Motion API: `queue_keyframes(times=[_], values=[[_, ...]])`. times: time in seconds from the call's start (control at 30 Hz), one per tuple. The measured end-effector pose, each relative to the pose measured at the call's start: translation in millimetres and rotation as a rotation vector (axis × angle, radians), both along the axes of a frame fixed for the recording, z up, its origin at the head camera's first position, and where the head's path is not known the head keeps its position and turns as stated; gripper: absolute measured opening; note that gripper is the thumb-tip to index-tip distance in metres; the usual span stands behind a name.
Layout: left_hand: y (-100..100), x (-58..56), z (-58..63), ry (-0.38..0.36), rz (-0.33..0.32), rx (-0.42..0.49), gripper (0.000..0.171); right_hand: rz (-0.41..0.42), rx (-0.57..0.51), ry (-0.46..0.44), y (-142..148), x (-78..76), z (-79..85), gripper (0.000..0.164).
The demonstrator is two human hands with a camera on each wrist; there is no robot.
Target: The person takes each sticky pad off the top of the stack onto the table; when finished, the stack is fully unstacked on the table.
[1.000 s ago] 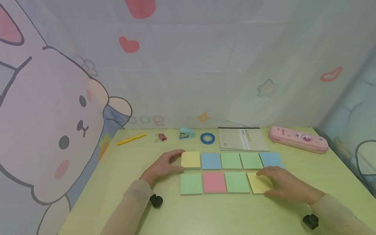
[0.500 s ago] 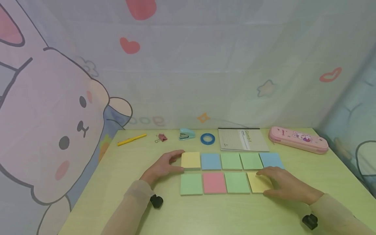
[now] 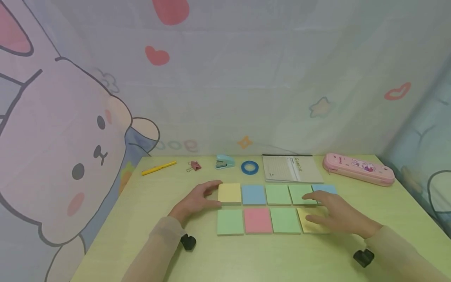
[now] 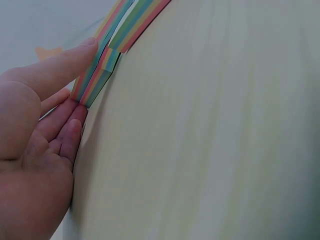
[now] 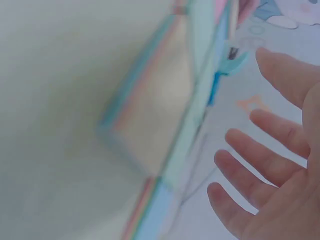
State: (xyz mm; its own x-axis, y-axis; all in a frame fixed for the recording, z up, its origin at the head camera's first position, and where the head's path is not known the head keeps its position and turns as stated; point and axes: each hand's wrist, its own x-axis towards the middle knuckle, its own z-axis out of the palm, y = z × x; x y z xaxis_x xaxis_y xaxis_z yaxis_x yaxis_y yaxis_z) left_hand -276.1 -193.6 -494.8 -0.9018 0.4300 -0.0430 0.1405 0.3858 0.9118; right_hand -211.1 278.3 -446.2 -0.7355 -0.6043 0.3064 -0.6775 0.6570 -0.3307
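Observation:
Pads of sticky notes lie in two rows on the table. At the left end of the back row, my left hand [image 3: 196, 199] holds a yellow sticky note pad [image 3: 229, 193] by its left side, thumb at the front corner and fingertips at the back one. Striped coloured pad edges [image 4: 95, 82] show beside that thumb in the left wrist view. My right hand [image 3: 340, 213] hovers with fingers spread over the right end of the rows, holding nothing. Beneath it lies a yellow pad [image 5: 157, 100], partly covered in the head view; a blue pad [image 3: 325, 188] is behind.
Between these lie green pads [image 3: 285, 221], a pink pad [image 3: 258, 220] and a blue pad [image 3: 253, 195]. Along the back stand a yellow pen [image 3: 159, 168], binder clip [image 3: 194, 166], stapler [image 3: 224, 161], blue tape roll [image 3: 249, 167], notebook [image 3: 292, 169] and pink pencil case [image 3: 358, 169].
My right hand has let go of the yellow pad at the front row's right end and risen, shifting slightly left and back. The left hand stays at its pad.

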Motion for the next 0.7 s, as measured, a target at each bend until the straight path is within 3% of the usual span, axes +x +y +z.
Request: queue_keyframes(times=[0.23, 0.5, 0.7], values=[[-1, 0.8, 2.1, 0.009, -0.014, 0.004, 0.084, -0.013, -0.046, -0.06, -43, -24.8, 16.0, 0.06], [-1, 1.1, 0.4, 0.033, -0.028, 0.015, 0.082, 0.083, -0.028, -0.215, -106, -56.0, 16.0, 0.067], [0, -1.1, -1.0, 0.048, -0.033, 0.016, 0.083, 0.115, 0.029, -0.281, -148, -68.7, 15.2, 0.069]])
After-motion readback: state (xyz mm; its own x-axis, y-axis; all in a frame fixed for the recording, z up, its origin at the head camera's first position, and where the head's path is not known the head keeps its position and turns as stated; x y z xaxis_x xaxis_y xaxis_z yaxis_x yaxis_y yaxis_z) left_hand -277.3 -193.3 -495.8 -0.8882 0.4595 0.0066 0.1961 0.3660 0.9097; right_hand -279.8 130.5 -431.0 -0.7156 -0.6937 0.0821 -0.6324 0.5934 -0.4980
